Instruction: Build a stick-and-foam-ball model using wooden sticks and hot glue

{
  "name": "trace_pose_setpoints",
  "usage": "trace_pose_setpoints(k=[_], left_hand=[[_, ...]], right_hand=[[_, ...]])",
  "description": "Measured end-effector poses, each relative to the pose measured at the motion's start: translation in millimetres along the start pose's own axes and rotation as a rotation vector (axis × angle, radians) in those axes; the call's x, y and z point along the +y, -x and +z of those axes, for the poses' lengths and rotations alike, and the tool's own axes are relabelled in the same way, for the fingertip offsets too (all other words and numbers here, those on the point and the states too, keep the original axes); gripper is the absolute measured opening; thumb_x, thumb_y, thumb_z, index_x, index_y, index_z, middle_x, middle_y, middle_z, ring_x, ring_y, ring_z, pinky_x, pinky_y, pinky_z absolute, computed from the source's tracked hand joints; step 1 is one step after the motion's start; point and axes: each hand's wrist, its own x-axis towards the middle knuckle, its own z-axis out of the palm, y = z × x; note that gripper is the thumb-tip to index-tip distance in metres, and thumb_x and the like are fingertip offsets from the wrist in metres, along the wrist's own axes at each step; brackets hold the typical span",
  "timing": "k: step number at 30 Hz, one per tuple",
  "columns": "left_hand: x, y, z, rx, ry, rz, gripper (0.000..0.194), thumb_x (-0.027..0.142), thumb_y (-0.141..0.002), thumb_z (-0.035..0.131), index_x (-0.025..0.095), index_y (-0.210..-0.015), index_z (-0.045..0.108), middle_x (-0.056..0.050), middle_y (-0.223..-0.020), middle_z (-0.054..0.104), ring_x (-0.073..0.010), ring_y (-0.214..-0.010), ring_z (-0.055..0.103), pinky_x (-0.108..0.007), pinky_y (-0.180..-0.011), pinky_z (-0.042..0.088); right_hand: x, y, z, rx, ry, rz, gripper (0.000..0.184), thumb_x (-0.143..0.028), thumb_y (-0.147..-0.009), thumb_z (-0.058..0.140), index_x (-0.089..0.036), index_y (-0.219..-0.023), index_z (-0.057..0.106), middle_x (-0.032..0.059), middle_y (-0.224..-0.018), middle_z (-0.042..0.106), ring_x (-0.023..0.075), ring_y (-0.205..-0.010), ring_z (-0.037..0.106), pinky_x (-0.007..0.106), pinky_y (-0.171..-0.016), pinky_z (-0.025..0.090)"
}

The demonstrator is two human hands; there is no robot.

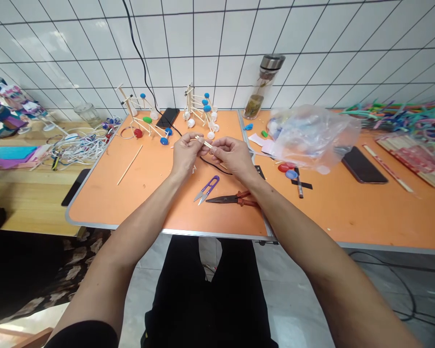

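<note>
Above the orange table (174, 203), my left hand (186, 153) and my right hand (232, 155) are close together. Both are closed on short pale wooden sticks (204, 142), pinched at either end between thumb and fingers. Just below them lie purple thread snips (209, 188) and needle-nose pliers (228, 198) with red handles, partly behind my right forearm. Behind my hands stand two stick models with coloured bottle-cap wheels, one at the left (145, 118) and one in the middle (201, 108). A loose wooden stick (129, 165) rests left of my left hand.
A glass tea bottle (263, 87) stands by the tiled wall. To the right are a clear plastic bag (311, 135), a phone (364, 164) and a marker (299, 186). Another phone (167, 117) lies between the models. White cords (81, 147) tangle on the left table.
</note>
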Motion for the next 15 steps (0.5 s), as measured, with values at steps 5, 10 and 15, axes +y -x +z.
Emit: trace_pose_setpoints(k=[5, 10, 15], left_hand=[[5, -2, -1.6, -0.082, 0.068, -0.080, 0.030, 0.046, -0.096, 0.087, 0.019, -0.098, 0.073, -0.004, -0.092, 0.085, -0.0141, -0.079, 0.083, -0.020, -0.072, 0.062], [9, -11, -10.3, -0.093, 0.153, -0.190, 0.030, 0.044, -0.102, 0.082, 0.018, -0.092, 0.072, -0.003, -0.084, 0.082, -0.0114, -0.072, 0.079, -0.018, -0.069, 0.062], [9, -11, -12.7, -0.120, 0.149, -0.242, 0.025, 0.033, -0.102, 0.082, 0.017, -0.088, 0.070, -0.001, -0.077, 0.078, -0.0062, -0.059, 0.070, -0.014, -0.061, 0.058]], right_hand=[[-4, -3, -13, 0.014, -0.014, -0.040, 0.036, -0.040, -0.071, 0.102, -0.020, -0.089, 0.077, 0.0003, -0.077, 0.079, 0.0113, -0.063, 0.069, 0.024, -0.061, 0.063], [-8, -3, -16, 0.010, -0.001, -0.047, 0.026, -0.031, -0.073, 0.097, -0.021, -0.087, 0.078, 0.0018, -0.079, 0.080, 0.0120, -0.065, 0.070, 0.023, -0.059, 0.063], [-12, -1, -14, 0.026, 0.024, -0.069, 0.017, -0.027, -0.074, 0.093, -0.022, -0.083, 0.079, 0.0011, -0.076, 0.077, 0.0122, -0.064, 0.068, 0.023, -0.057, 0.061]])
